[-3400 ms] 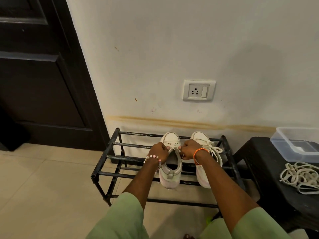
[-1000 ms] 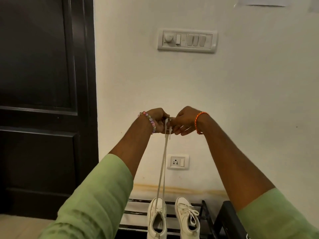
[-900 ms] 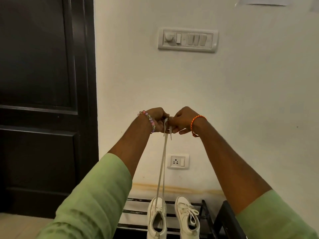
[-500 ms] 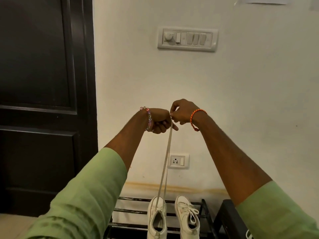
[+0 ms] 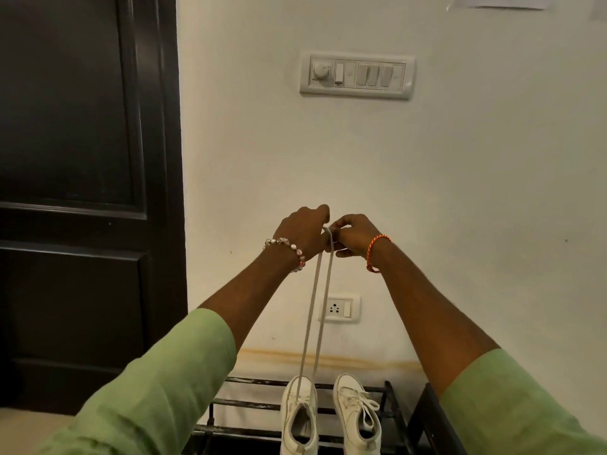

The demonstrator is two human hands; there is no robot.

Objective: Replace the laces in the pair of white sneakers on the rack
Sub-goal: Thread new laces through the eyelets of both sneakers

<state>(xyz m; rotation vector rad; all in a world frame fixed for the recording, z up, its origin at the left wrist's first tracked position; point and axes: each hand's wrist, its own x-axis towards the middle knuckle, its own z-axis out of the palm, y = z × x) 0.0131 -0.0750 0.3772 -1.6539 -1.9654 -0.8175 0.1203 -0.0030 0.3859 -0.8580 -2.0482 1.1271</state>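
Laces come first: one lace point(image 5: 317, 310) runs as two taut strands from the hands down to the left sneaker point(image 5: 299, 418) on the rack point(image 5: 256, 405). Both ends meet high in front of the wall, where the left hand point(image 5: 303, 231) and right hand point(image 5: 356, 234) sit knuckle to knuckle. Each hand has its fingers curled in, pinching the lace ends between thumb and fingertips; the tips themselves are too small to make out. Holding the ends together and lifted looks like a way to even the two lengths, or to draw the lace free through the lowest eyelets, though which of these cannot be told.

Below, the left sneaker stands near the middle of the rack's top bars, toe toward the wall, its tongue area open and bare of criss-crossing. Just beside it to the right, the right sneaker point(image 5: 356, 415) is fully laced with a loose bow, so its lace is not yet dealt with. A dark stool point(image 5: 427, 421) edges in at the rack's right end. By my reckoning the job is in its early stage.
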